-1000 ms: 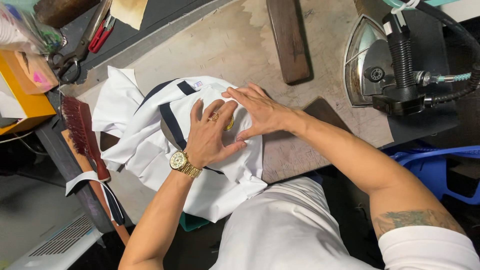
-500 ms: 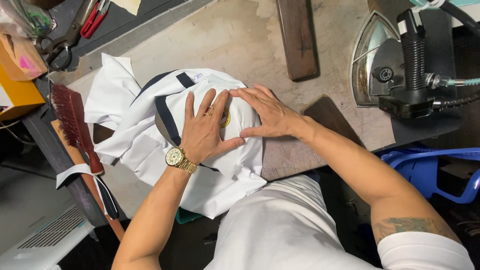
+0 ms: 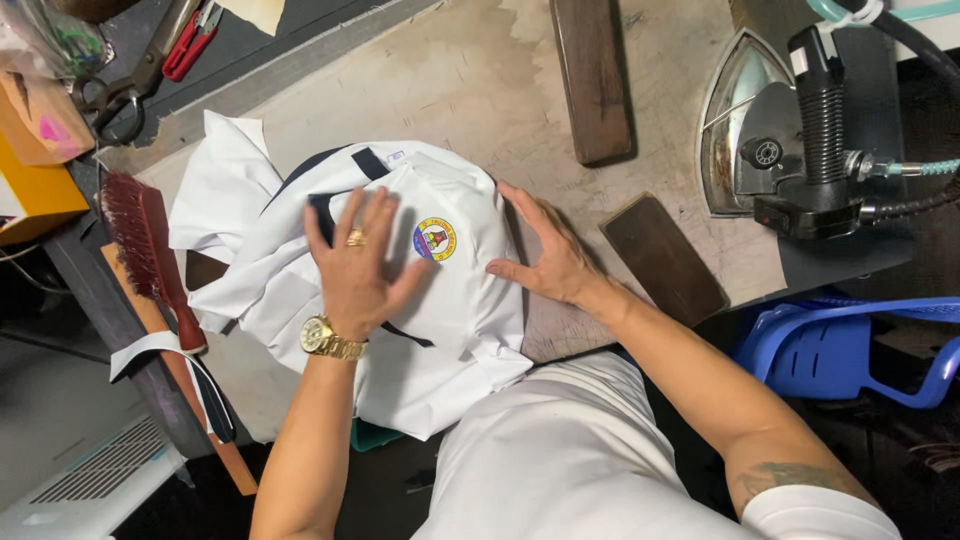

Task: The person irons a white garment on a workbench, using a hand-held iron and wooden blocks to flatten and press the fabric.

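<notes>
Both hands flat on white shirt (image 3: pixel 440 310).

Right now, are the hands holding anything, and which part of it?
Nothing is gripped. The left hand lies flat on top of the white shirt, fingers spread beside its badge. The right hand presses open against the shirt's right edge.

bright, even light from above; soft shadows under the hands. the metal iron (image 3: pixel 745 140) shows glare. edges look slightly bent, and the lower corners are dim.
</notes>
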